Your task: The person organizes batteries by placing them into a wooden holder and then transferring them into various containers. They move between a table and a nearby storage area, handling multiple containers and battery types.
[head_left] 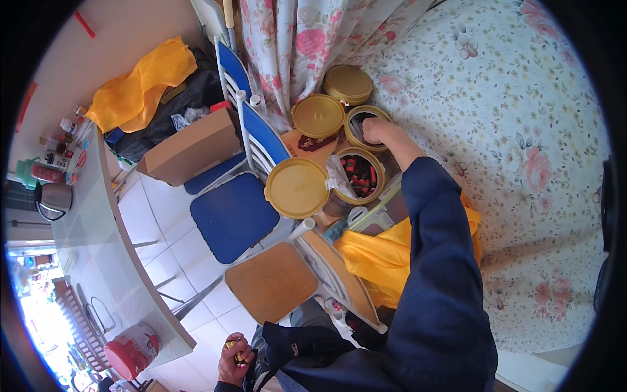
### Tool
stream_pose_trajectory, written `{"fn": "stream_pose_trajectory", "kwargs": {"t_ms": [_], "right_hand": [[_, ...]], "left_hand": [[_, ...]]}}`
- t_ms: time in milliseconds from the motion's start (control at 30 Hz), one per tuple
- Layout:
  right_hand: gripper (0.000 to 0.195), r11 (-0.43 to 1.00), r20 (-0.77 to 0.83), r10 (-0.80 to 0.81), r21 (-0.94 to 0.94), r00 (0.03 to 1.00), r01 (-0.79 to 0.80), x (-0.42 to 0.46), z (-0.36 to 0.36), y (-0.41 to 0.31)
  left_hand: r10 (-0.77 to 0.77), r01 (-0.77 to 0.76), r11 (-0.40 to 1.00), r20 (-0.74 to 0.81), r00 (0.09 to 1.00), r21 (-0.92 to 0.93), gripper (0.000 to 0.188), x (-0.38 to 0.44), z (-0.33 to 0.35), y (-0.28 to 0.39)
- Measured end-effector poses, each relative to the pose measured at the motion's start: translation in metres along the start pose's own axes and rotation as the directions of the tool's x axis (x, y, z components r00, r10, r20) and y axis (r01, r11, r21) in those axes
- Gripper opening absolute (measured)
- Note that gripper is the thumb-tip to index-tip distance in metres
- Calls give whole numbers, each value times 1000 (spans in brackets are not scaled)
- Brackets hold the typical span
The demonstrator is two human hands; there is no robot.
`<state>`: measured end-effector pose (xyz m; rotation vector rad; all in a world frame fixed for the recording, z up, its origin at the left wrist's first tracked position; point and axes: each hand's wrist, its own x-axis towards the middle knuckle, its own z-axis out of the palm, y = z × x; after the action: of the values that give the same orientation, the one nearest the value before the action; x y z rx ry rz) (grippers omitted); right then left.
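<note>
My right hand (376,131) reaches into a round container with a gold rim (349,128); its fingertips are hidden inside, among what looks like clear plastic. Close below it, another round container (379,169) stands uncovered, full of red and black batteries, with crumpled whitish plastic (339,177) at its edge. Two gold lids (318,115) (297,188) lie flipped to the left of the containers. Low in the view, my left hand (235,356) is closed around several gold and black batteries (235,351), away from the containers.
A closed gold container (348,84) stands behind. Folding chairs with blue (235,215) and tan seats (272,283) are beside me. A cardboard box (193,147) rests on a chair. Yellow cloth (379,255) and a clear plastic box (379,210) lie near my right arm. A long table (105,235) runs along the left.
</note>
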<state>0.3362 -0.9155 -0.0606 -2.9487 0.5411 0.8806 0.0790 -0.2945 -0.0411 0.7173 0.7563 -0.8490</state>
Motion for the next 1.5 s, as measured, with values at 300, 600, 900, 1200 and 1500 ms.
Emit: {"fn": "stream_pose_trajectory", "kwargs": {"t_ms": [300,600,900,1200,1500], "right_hand": [[26,891,-297,43,443,954,97,-19,-7,35],[27,735,-449,176,652,876,187,-66,-31,40],[20,112,-469,-98,871,878,478,-160,-70,-34],[22,-141,-252,-500,968,828,209,-274,-52,-187],[20,-295,-393,-413,911,821,288,-370,62,-355]], "left_hand": [[-29,31,998,32,999,-58,17,8,-4,-3],[-58,60,998,53,997,-37,29,14,2,-2],[44,-42,998,60,997,-36,37,23,18,-5],[271,-282,959,270,924,1,39,3,77,44],[535,-422,836,352,768,-350,59,-54,58,72]]}}
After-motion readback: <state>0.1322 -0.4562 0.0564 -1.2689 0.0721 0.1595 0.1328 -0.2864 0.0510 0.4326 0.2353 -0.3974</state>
